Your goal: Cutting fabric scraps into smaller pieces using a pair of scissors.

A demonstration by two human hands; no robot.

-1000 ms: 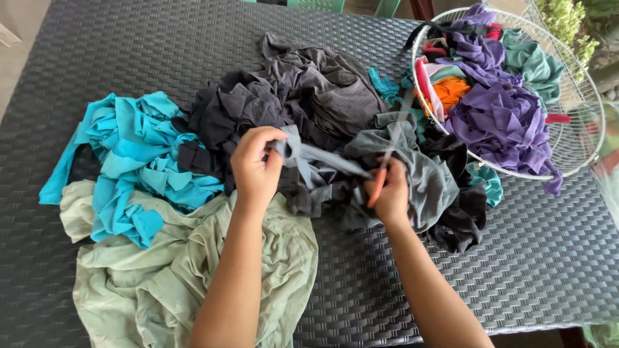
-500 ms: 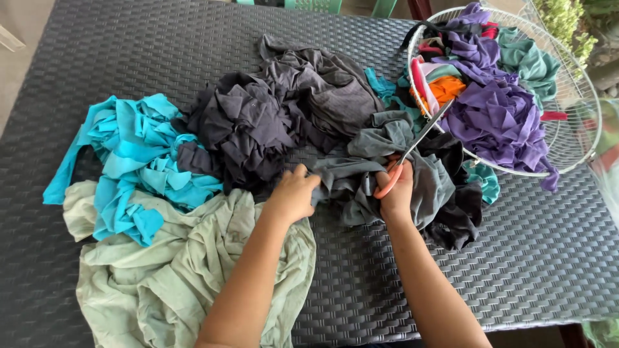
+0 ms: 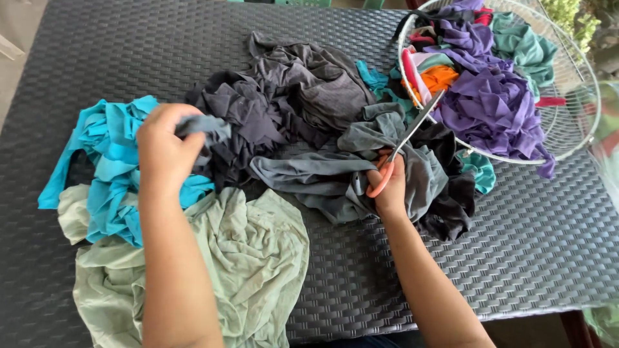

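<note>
Left hand is up over the left half of the dark woven desk, forearm running straight up from the near edge, wrist bent so the back of the hand faces the camera, and the fingers are pinched tight on a small grey strip of cloth that pokes out to the right of the knuckles. That strip hangs just above the crumpled dark charcoal heap of fabric in the middle of the desk, with the bright turquoise bundle of cloth right beneath and to the left of the hand. Over to the right hand: forearm angling in from the near right corner, hand resting low on the large slate-grey piece of cloth, fingers curled through the orange handles of the long steel-bladed scissors. The blades point up and away toward the far right corner and look nearly together, tips reaching the rim of the round white wire basket. That basket sits at the far right corner, piled with purple scraps, an orange scrap and teal-green cloth. A black piece of fabric lies just right of the scissor hand. Along the near left edge spreads the wide pale sage-green sheet of cloth, the left forearm crossing over it.
</note>
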